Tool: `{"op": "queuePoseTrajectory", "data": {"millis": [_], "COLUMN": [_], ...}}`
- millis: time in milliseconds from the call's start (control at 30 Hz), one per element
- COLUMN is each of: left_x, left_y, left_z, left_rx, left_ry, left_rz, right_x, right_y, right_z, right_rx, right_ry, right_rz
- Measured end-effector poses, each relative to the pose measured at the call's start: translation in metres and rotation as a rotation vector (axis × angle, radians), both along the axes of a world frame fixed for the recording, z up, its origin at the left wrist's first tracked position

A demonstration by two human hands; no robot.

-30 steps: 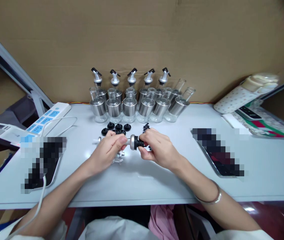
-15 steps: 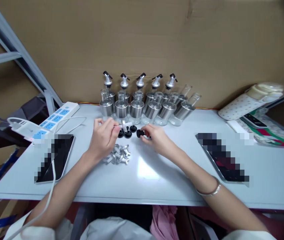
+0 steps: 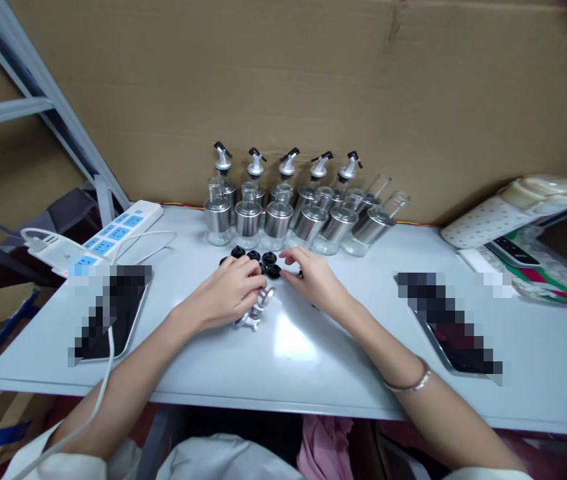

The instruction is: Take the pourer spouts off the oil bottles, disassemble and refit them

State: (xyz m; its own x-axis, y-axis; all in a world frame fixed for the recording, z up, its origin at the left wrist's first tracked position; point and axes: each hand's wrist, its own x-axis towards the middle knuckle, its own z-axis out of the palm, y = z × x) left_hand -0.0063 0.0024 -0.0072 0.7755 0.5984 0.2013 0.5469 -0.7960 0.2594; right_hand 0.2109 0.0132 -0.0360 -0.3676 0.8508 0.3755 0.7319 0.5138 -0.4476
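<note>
As the right hand no longer pinches a single piece, its thumb and index finger now stand apart just beside the right edge of the black stoppers; I cannot tell whether they touch the nearest one. The left hand, which half a second ago holds a piece with a thin tube, has come down on the silver spouts, on the near side of the stoppers. Its fingers bend over this pile, but their tips are hidden, so I cannot tell if they clamp on anything. For the work, I judge that this means a pause between two pieces, because no joined pair is visible in either hand. Behind the stoppers, the glass bottles stand on the surface as before.
</note>
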Motion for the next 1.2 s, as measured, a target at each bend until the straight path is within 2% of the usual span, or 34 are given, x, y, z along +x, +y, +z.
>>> {"op": "queuePoseTrajectory", "data": {"millis": [200,433,500,567,667,733,800,900,1000,1067,1167,1200], "left_x": [0.006,0.006,0.007,0.011,0.025,0.038,0.05,0.058,0.059,0.058,0.058,0.058], "left_y": [-0.004,-0.005,-0.006,-0.01,-0.027,-0.042,-0.056,-0.069,-0.07,-0.069,-0.068,-0.068], "left_z": [-0.008,-0.004,-0.003,-0.003,-0.01,-0.018,-0.029,-0.044,-0.052,-0.054,-0.054,-0.053], "left_rx": [0.024,0.0,0.041,0.147,0.336,0.348,0.308,0.254,0.192,0.164,0.138,0.132], "left_ry": [0.074,0.082,0.071,0.013,-0.167,-0.251,-0.296,-0.258,-0.13,-0.08,-0.066,-0.064], "left_rz": [-0.044,-0.056,-0.06,-0.083,-0.232,-0.387,-0.48,-0.529,-0.491,-0.476,-0.481,-0.483], "right_x": [0.011,0.007,0.006,0.005,0.004,0.003,0.005,0.018,0.046,0.07,0.098,0.104], "right_y": [-0.005,-0.008,-0.009,-0.01,-0.012,-0.012,-0.007,0.015,0.054,0.085,0.125,0.135], "right_z": [0.012,0.016,0.018,0.02,0.021,0.024,0.03,0.047,0.066,0.073,0.076,0.076], "right_rx": [0.053,0.048,0.048,0.05,0.06,0.101,0.2,0.376,0.46,0.438,0.27,0.242], "right_ry": [0.054,0.075,0.075,0.078,0.105,0.155,0.227,0.354,0.391,0.38,0.372,0.346], "right_rz": [-0.042,0.022,0.041,0.059,0.077,0.054,-0.024,-0.241,-0.445,-0.511,-0.596,-0.582]}}
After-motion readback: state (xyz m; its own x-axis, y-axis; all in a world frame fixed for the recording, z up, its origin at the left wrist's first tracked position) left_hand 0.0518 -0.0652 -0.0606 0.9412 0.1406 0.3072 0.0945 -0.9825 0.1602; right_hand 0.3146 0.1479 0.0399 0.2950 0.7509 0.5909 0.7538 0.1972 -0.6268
